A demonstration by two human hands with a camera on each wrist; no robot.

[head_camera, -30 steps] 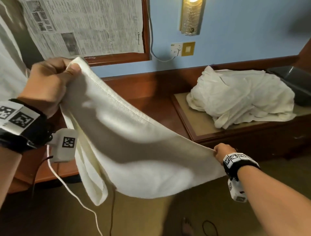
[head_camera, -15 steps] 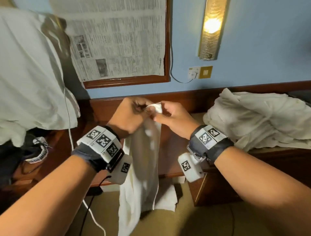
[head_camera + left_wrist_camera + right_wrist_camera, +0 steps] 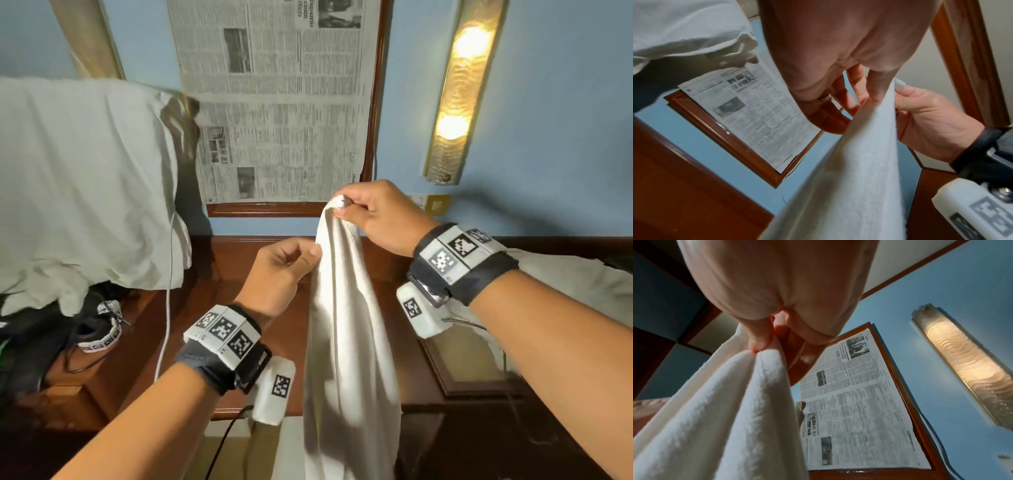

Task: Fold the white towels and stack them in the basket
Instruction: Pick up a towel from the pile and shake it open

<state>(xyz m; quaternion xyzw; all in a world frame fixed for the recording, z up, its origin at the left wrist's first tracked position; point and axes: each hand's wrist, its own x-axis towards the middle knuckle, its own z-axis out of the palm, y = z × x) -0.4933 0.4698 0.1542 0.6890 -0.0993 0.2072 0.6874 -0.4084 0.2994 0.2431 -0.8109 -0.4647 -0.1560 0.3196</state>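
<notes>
White terry cloth hangs at the centre of the head view: a towel (image 3: 346,342) is held up by its gathered top corners, which are pinched between the thumb and curled fingers of the right hand (image 3: 380,219) at about one o'clock from centre. The cloth drops in long folds past the lower edge of the picture. The left hand (image 3: 277,274), just beside and below the right at about ten o'clock from the towel's middle, is seen with thumb and fingertips closed on the towel's left edge.

In the left wrist view that pinch is confirmed: the edge of the towel (image 3: 859,162) is nipped between thumb and a finger of the left hand (image 3: 838,56), with the right hand (image 3: 931,121) at three o'clock. The right wrist view shows what the head view hides, namely two bunched layers of towel (image 3: 725,402) squeezed under the thumb of the right hand (image 3: 777,288).

Only in the head view are a heap of white cloth (image 3: 575,291) at three o'clock and a draped white sheet (image 3: 85,178) at nine o'clock seen. A framed newspaper (image 3: 274,102) at twelve o'clock and a lit wall lamp (image 3: 459,89) at two o'clock are fixed to the blue wall. No basket can be made out.
</notes>
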